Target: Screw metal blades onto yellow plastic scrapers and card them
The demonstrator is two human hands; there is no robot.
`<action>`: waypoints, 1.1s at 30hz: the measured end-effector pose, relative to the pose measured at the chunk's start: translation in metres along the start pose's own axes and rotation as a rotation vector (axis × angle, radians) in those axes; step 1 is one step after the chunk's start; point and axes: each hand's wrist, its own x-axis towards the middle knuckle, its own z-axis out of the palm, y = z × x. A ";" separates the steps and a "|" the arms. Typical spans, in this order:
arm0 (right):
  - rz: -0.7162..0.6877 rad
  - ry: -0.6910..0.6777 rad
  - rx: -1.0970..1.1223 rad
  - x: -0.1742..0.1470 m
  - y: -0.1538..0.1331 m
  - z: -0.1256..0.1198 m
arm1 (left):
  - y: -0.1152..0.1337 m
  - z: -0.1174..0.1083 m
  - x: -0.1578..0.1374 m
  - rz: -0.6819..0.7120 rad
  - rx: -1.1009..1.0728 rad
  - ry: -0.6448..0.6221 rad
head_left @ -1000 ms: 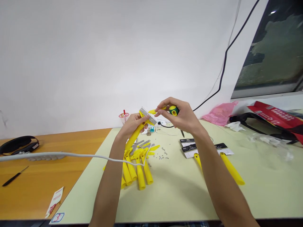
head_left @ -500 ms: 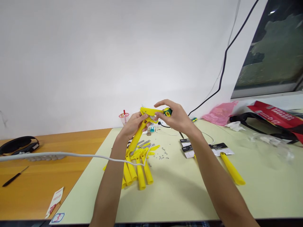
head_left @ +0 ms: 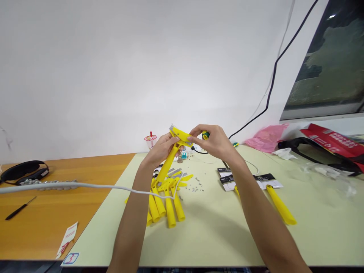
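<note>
Above the table I hold a yellow scraper [head_left: 170, 162], its hollow handle slanting down to the left. My left hand [head_left: 161, 151] is closed round it just below the head, thumb on top. A yellow cover plate [head_left: 181, 134] lies along the head, and a grey metal blade [head_left: 172, 128] shows at its far left end. My right hand [head_left: 214, 141] pinches the plate's right end between thumb and fingers. A screwdriver with a green and yellow handle [head_left: 205, 135] is tucked in that same hand. Several yellow scraper handles [head_left: 170, 212] lie below.
Small screws [head_left: 196, 185] are scattered beside grey blades [head_left: 175, 172]. Black-and-white packages [head_left: 226, 182] and a yellow handle [head_left: 281, 204] lie right. A white cable [head_left: 99, 185] crosses in front of my left forearm. Headphones [head_left: 24, 171] and a black-handled screwdriver [head_left: 17, 211] lie left.
The cover plate has tilted, its right end lower and closer to the head, and the blade shows more. My right fingers have closed on its right end.
</note>
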 end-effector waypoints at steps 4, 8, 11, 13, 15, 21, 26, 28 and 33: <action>0.065 -0.087 -0.039 0.000 0.003 0.001 | -0.002 -0.003 -0.001 -0.060 0.060 -0.084; 0.112 -0.126 -0.101 0.001 0.005 0.003 | -0.003 0.000 -0.003 -0.097 0.124 -0.159; 0.089 -0.109 -0.211 0.001 0.003 0.011 | -0.005 0.006 -0.002 -0.109 0.100 -0.119; 0.088 -0.062 -0.336 0.002 0.002 0.022 | -0.008 0.013 0.001 -0.105 0.054 -0.064; 0.121 -0.006 -0.472 0.004 0.001 0.035 | -0.014 0.020 0.005 -0.091 -0.002 -0.002; 0.203 0.018 -0.611 0.012 0.019 0.055 | -0.035 0.023 0.022 -0.090 -0.111 0.032; 0.236 -0.007 -0.613 0.014 0.031 0.045 | -0.046 0.018 0.030 -0.073 -0.151 -0.023; 0.257 0.000 -0.623 0.014 0.030 0.042 | -0.048 0.018 0.030 -0.071 -0.130 -0.034; 0.281 0.049 -0.656 0.013 0.020 0.046 | -0.051 0.019 0.028 -0.034 -0.034 -0.006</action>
